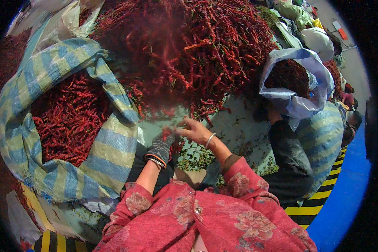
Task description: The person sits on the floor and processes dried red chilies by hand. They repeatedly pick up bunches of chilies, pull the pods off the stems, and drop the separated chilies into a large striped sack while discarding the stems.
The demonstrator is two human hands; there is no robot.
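My left hand (161, 146), in a grey knit glove, holds a small bunch of dried red chili peppers (175, 148) low in front of me. Just to its right, my bare right hand (193, 130), with a bracelet at the wrist, reaches its fingers to the top of that bunch. Motion blurs its fingertips, so whether they pinch a pepper is unclear. Beneath the hands lies a small heap of green stems (195, 157). A large mound of dried red chilies with stems (214, 56) rises beyond both hands.
A striped woven sack (116, 141) of chilies (72, 126) stands at left. At right are a striped sack (321, 148) with a white lining (324, 72), and a leg in dark trousers (289, 167). Stem scraps litter the pale sheet (239, 126). Other people (352, 119) sit far right.
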